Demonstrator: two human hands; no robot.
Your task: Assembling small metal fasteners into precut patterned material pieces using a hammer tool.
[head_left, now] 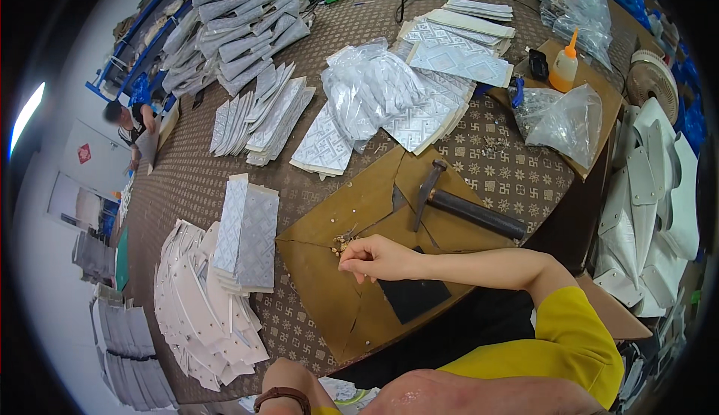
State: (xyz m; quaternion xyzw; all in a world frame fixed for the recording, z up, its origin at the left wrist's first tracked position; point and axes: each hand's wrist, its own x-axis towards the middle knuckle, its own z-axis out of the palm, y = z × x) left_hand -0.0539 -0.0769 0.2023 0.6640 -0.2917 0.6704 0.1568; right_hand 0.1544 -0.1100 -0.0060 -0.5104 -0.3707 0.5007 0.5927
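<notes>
My right hand point(371, 258) is closed in a pinch over a brown board point(322, 224). Whatever its fingertips hold is too small or hidden to make out. Small brass-coloured metal pieces point(341, 243) lie in a little heap right beside the fingers. Past the hand rests a hammer point(464, 209) with a dark handle, lying on its side. Under my right forearm is a flat black pad point(412, 288). At the lower edge my left wrist point(288, 377) shows with a brown bracelet point(281, 394); the fingers of that hand do not show.
White studded panels point(198, 303) and patterned grey panels point(255, 235) are stacked on the left. Further back lie bagged panels point(371, 85) and bundled grey pieces point(247, 25). To the right stand an orange-tipped glue bottle point(564, 67), clear bags point(562, 123) and a fan point(651, 85). Another person point(135, 123) sits far left.
</notes>
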